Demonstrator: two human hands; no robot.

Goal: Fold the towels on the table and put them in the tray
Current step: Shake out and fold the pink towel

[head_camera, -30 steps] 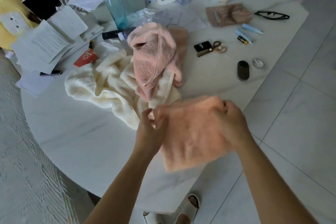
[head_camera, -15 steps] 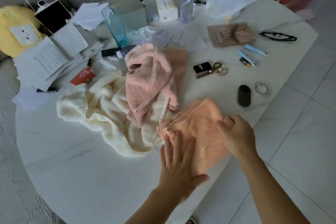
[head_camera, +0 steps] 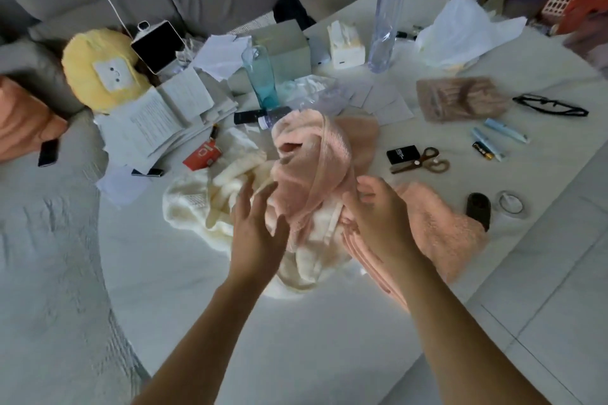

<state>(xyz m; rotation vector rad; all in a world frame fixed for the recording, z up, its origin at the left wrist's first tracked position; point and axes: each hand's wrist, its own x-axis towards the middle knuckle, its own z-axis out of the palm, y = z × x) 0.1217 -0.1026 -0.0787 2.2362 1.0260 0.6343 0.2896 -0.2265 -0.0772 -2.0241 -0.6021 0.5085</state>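
Just right of the right hand (head_camera: 378, 220), the folded peach towel (head_camera: 441, 233) now lies released on the table (head_camera: 164, 273). Both hands have left it; left hand (head_camera: 260, 223) open, fingers spread, right relaxed, touching the pink towel (head_camera: 316, 174) ahead. Cream towel (head_camera: 210, 204) waits beneath. One fold done, no tray visible.

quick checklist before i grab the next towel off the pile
1. Left hand free: ok, fingers spread, holding nothing.
2. Right hand free: ok, nothing gripped as far as the view shows.
3. Folded peach towel set down: ok, it lies flat at the table edge, under the right forearm.
4. Pink towel reachable: ok, on top of the pile, just past both hands.
5. Pink towel separate from the cream towel: not ok, the two are bunched together.
6. Tray located: cannot tell, none in view.
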